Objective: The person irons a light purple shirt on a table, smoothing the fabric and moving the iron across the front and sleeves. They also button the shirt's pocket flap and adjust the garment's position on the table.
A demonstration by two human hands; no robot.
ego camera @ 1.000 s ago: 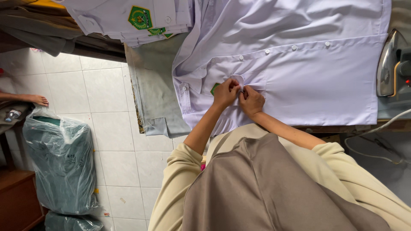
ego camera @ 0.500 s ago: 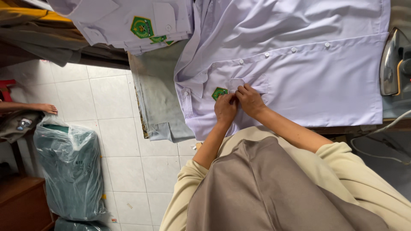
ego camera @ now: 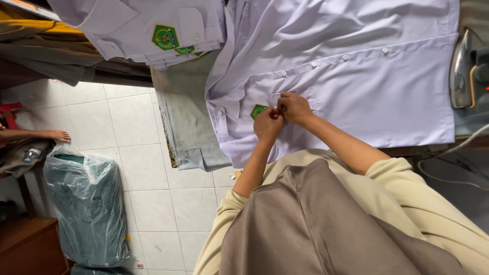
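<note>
A pale lilac shirt (ego camera: 356, 76) lies spread on the ironing surface, its button placket running across it. A green badge (ego camera: 257, 110) sits on the chest pocket. My left hand (ego camera: 268, 126) and my right hand (ego camera: 294, 108) meet just right of the badge. Both pinch the shirt fabric at the pocket, fingers closed and touching each other. What lies between the fingertips is hidden.
An iron (ego camera: 461, 71) stands at the right edge, its cable (ego camera: 448, 153) trailing below. Folded badge shirts (ego camera: 153, 25) are stacked top left, and a grey cloth (ego camera: 188, 117) hangs off the edge. On the tiled floor are a plastic bag of green clothes (ego camera: 86, 203) and another person's foot (ego camera: 57, 135).
My hands have slid slightly right and down, off the green badge, which now shows fully. The view has shifted a little; the shirt has not moved.
</note>
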